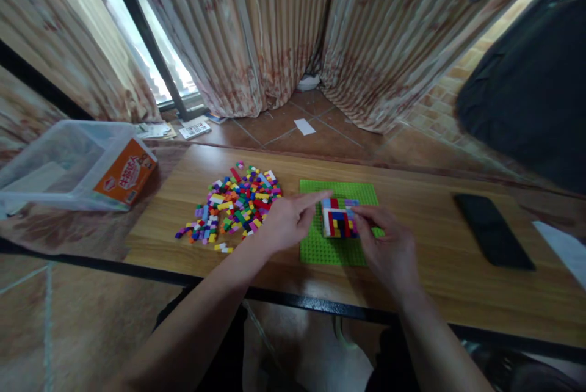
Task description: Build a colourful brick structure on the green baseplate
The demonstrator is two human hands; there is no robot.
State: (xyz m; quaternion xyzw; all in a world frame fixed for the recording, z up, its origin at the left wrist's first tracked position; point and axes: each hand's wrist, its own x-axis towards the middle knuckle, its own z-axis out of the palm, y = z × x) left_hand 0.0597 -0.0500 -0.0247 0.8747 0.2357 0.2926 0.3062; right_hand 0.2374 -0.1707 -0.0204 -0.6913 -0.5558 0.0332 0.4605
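A small structure of building bricks point(337, 224), in red, white, blue, yellow and light blue, stands on a green studded baseplate point(314, 253). My left hand point(289, 221) comes in from the left. Its index finger stretches to the structure's upper left corner, while the other fingers curl in, with nothing visible in them. At the upper right corner my right hand point(387, 244) is closed in a pinch, thumb and fingertips on a light blue or purple brick point(351, 203). The fingertips partly hide that brick, and whether it is fixed to the structure cannot be made out.
Loose bricks in many colours point(238, 206) are spread left of the baseplate. A black phone-like slab point(493, 230) lies on the wooden table point(439, 245) to the right, near white paper point(563, 248). A clear plastic bin point(68, 163) with an orange label stands far left.
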